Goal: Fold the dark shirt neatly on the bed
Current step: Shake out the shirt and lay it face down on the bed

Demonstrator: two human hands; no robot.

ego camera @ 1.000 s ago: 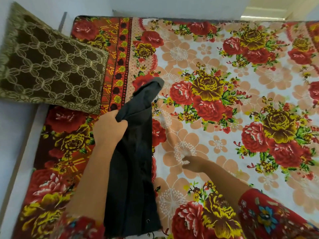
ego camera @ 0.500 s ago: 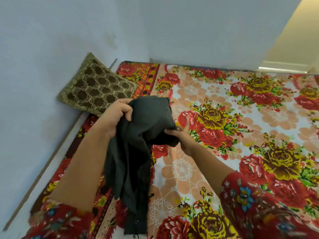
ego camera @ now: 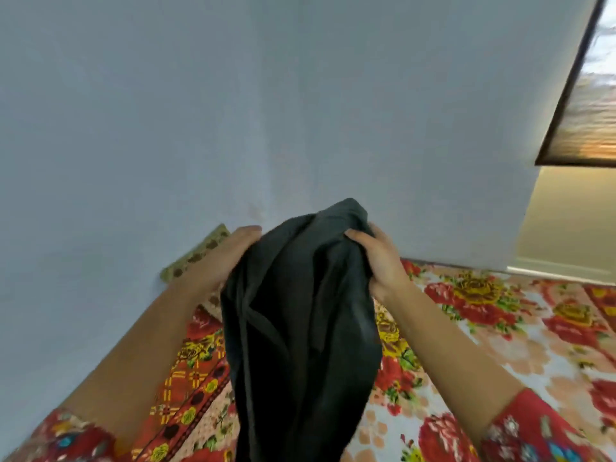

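Since half a second ago the dark shirt (ego camera: 300,328) has risen higher off the bed, both hands have climbed with it, and the view has tilted upward so that far more wall now fills the top of the picture.

Nearest, two red flowered sleeves sit at the bottom corners, the left sleeve (ego camera: 63,438) and the right sleeve (ego camera: 540,428), with bare forearms reaching up from them. Between the forearms the shirt hangs bunched and rumpled, its lower end running out of view at the bottom edge, clear of the bed (ego camera: 500,328) and its floral sheet.

The left hand (ego camera: 223,258) holds the shirt's upper left side; its fingers are mostly hidden behind the cloth, closed on the fabric as far as can be seen. The right hand (ego camera: 376,258) grips the upper right side, fingers (ego camera: 355,235) curled over the top and clamped on the cloth.

Behind the left hand, a patterned olive pillow (ego camera: 196,256) leans against the pale blue wall (ego camera: 266,95), partly hidden by hand and shirt. Farther off at the upper right is a dark-framed window or picture (ego camera: 586,105), blurred, above a cream wall section.
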